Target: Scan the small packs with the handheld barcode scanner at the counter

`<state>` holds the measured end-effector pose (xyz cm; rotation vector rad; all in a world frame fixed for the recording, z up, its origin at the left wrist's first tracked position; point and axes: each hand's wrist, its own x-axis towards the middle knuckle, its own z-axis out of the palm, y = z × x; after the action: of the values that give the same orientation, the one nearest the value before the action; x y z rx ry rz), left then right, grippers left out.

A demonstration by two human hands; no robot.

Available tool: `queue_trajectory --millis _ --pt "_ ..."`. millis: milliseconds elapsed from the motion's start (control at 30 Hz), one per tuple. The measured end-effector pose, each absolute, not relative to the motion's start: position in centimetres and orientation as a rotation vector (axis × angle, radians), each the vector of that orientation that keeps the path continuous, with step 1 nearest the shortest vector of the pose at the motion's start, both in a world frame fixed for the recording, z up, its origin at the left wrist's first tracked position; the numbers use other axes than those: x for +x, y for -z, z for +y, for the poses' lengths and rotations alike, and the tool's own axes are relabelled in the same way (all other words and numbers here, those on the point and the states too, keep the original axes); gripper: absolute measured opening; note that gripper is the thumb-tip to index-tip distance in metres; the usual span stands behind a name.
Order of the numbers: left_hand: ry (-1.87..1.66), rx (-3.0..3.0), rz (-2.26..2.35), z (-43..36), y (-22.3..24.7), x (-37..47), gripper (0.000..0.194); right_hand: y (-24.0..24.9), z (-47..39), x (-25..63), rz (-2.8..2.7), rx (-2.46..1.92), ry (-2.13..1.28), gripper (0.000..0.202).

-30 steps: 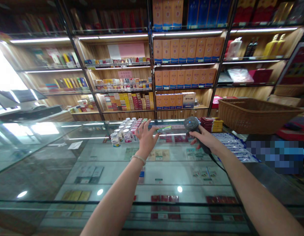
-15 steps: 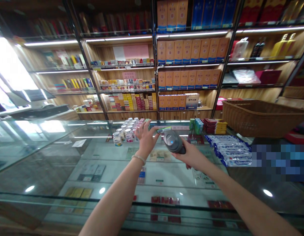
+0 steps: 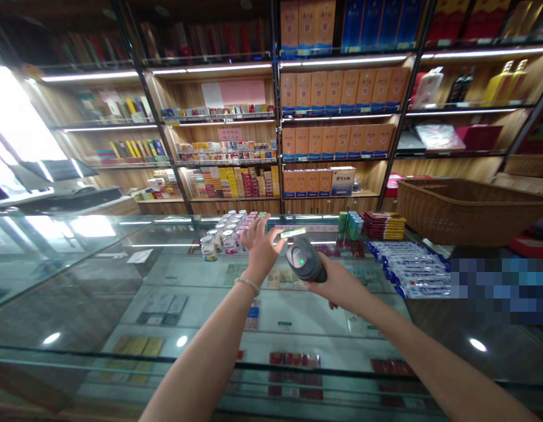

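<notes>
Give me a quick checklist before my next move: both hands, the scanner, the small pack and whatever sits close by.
1. Small pack held: ok, its left end is pinched in the left hand.
2. Scanner held: ok, gripped in the right hand.
3. Scanner's indicator light on: ok, showing green.
4. Gap between scanner and small pack: cannot tell; the scanner's head appears just below the pack in this view.
5. Left hand clear of the white-lidded jars: cannot tell; it overlaps the group in this view.
</notes>
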<state>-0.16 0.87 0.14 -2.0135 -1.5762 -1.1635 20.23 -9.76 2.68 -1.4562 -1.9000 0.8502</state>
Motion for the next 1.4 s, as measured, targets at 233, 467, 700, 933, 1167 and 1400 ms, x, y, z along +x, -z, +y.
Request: queue_trajectory --millis 233,467,700,933,1167,1400 --pt "1.14 -2.012 -1.578 0.5 -0.5 -0.1 0.02 -2.2 -9.5 20.3 -1.92 -1.462 -0.769 0.048" --pt "1.128 -2.023 -1.585 0.5 -0.6 -0.2 0.02 -1.3 -8.4 21.1 -2.067 -1.508 -0.467 0.052" --pt "1.16 -2.026 -1.563 0.7 -0.5 -0.2 0.018 -1.3 -7.3 22.0 -2.107 -1.696 -0.099 0.039" --pt "1.156 -2.036 -1.567 0.6 -0.6 -0.1 0.019 1.2 -5.5 22.9 -2.139 -1.642 0.075 0.053" --pt "1.134 -2.043 -1.578 0.5 -0.7 -0.1 0.019 2.3 -4.9 22.9 -2.188 -1.672 0.117 0.049" --pt "1.137 -2.051 -1.54 0.6 -0.5 -0.1 0.019 2.5 -5.1 22.8 -2.212 -1.661 0.213 0.05"
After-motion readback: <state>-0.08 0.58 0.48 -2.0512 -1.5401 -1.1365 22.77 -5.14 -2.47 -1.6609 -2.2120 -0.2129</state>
